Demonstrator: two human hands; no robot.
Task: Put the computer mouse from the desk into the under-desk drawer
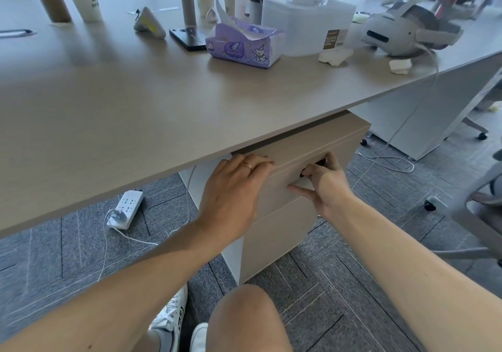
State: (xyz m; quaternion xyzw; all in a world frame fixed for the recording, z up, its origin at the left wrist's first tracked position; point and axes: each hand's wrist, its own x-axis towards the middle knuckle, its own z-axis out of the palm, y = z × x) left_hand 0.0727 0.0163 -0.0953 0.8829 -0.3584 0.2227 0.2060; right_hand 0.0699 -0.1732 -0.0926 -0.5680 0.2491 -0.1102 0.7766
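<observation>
The wide beige counter (135, 101) carries a purple tissue box (241, 43), tissue poking out the top. Beneath it the drawer unit (293, 188) looks shut, contents unseen. The left hand (233, 188) lies flat, fingers together, on the top drawer front (296, 153). The right hand (323, 185) curls around a small black mouse (312, 168) against that front.

Black object (312, 168) in right hand (326, 185) mostly covered by fingers; drawer (307, 145) top hidden under desk (135, 101) edge.
</observation>
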